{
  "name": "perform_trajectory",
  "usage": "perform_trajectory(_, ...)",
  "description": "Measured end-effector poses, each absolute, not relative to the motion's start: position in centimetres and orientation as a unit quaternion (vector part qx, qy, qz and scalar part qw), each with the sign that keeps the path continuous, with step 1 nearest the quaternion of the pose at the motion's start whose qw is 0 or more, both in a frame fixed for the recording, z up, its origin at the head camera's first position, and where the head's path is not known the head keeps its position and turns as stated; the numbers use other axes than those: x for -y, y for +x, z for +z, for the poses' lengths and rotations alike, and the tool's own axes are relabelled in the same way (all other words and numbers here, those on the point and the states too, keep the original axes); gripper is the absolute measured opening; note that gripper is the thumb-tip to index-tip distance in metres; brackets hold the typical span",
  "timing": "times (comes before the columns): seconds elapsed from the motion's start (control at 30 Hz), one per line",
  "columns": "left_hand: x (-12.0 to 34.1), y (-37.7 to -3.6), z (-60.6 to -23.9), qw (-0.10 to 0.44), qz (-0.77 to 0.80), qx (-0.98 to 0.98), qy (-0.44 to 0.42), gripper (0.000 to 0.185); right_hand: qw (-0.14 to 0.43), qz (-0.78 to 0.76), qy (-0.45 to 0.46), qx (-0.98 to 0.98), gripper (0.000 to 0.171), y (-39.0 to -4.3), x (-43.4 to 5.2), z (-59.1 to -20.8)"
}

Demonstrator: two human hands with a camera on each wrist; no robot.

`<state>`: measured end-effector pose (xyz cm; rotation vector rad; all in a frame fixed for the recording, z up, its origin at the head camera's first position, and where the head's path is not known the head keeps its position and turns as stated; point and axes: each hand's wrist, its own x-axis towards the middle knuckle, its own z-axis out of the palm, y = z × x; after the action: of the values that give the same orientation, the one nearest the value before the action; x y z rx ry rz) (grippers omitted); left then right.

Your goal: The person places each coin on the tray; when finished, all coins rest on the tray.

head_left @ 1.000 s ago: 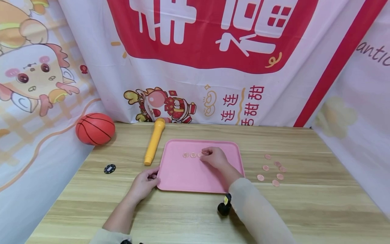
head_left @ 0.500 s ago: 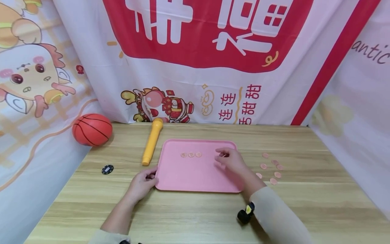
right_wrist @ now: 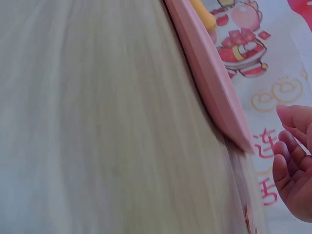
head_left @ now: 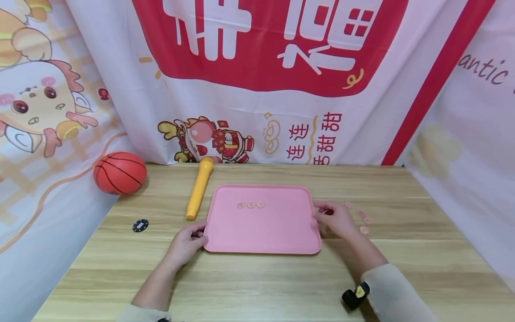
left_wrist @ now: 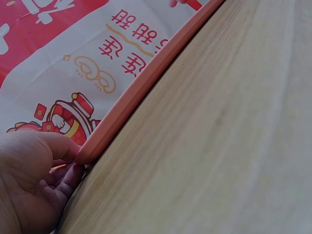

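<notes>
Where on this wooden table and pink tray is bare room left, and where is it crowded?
The pink plastic tray is bare below its row of three copper coins. The wooden table is bare along the near edge between both arms. It is crowded right of the tray, where the right hand sits among loose coins.

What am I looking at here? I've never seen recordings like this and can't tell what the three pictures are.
One person works at a wooden table wearing three cameras. The wide picture comes from the head; the two close-ups come from the wrists. The left hand grips the near left corner of a pink tray; the left wrist view shows its thumb on the rim. Three coins lie in a row on the tray. The right hand, fingers curled, is beside the tray near loose coins; whether it holds one is unclear. A basketball, yellow toy microphone and black chip lie left.
</notes>
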<state>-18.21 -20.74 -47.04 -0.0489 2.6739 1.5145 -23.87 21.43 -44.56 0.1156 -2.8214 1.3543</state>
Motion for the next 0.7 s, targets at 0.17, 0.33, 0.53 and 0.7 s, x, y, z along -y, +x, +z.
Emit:
perform_trajectory(0.17,20.7,-18.1,-46.9,0.038,0.493,-0.869,-0.018,0.049,-0.026,0.446,0.018,0.895,0.04,-23.0,-23.6,-44.5)
perform_trajectory(0.33,20.6,-18.2,-47.0,0.035,0.494,-0.869,-0.016,0.049,-0.037,0.437,0.025,0.898,0.04,-22.2,-25.3,-44.8)
perform_trajectory(0.53,20.7,-18.1,-47.0,0.034,0.495,-0.868,-0.015,0.049,-0.024,0.366,0.039,0.929,0.036,-21.5,-26.6,-45.0)
perform_trajectory(0.7,20.7,-18.2,-47.0,0.036,0.492,-0.87,-0.015,0.05,-0.042,0.348,0.054,0.935,0.026,-21.4,-27.3,-45.1)
